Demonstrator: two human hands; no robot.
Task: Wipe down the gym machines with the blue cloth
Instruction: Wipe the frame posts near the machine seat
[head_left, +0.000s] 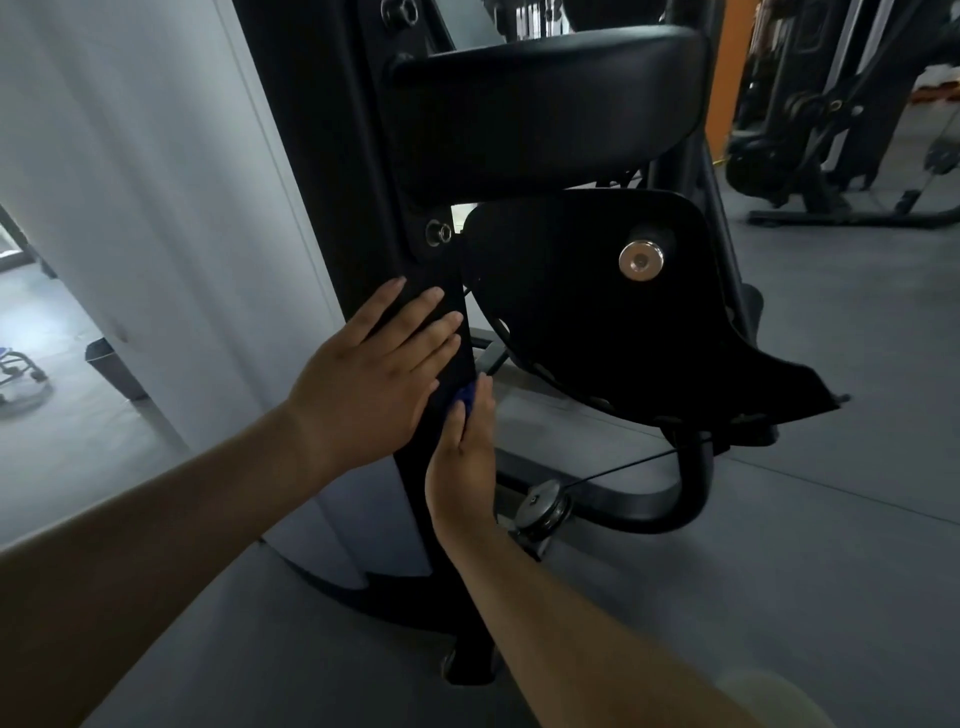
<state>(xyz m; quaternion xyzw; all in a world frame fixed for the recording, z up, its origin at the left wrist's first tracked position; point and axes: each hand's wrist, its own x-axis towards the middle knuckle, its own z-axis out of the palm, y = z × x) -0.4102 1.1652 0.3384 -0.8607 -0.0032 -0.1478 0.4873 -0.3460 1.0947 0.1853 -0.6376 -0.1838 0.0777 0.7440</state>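
Two hands at work on 1 black gym machine (519, 130). The person's L hand (374, 374) lies flat, fingers straight and slightly spread, pressing on the machine's upright post (358, 208). Their R hand (462, 457) is just below and beside it, on the post's right edge, w/ the blue cloth (465, 397) at its fingertips. Only a small bit of the 1 cloth shows, so the grip is hard to read; it looks pinched between thumb and fingers and held against the post.

On the machine: 1 padded rest (545, 78) up top, 1 black cam plate (571, 322) under it w/ 1 chrome knob (641, 260), 2 bolts on the post, the lower bolt (439, 232) near the L fingertips, and 1 pulley (543, 506) low down w/ 1 thin cable (623, 465) running off it.

A 2nd machine (831, 130) stands well apart in the bkgd, right. A pale column (156, 182) is just left of the post, and the floor (779, 545) is grey.
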